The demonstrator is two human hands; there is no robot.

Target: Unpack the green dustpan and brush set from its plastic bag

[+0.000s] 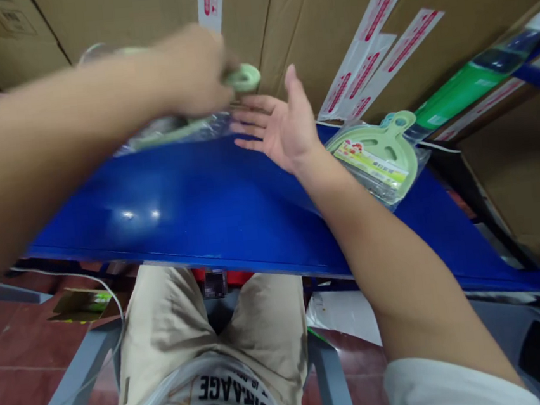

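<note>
My left hand (202, 69), smeared by motion, is closed by the looped end of a pale green handle (246, 77). The handle seems to belong to a bagged dustpan (172, 134), whose clear wrapping shows below and behind my left forearm. Much of that package is hidden by the arm. My right hand (286, 124) is open, palm turned left, fingers spread and thumb up, just beside the handle's end. To the right of my right forearm, a second pale green dustpan (406, 151) in clear plastic with a yellow-green label lies on the blue table (193, 197).
Large cardboard boxes (341, 4) with white and red tape stand along the table's back. A green-labelled bottle (469, 84) leans at the right beside a blue metal bar. A small open carton (83, 303) and a white cable (100, 279) are at lower left.
</note>
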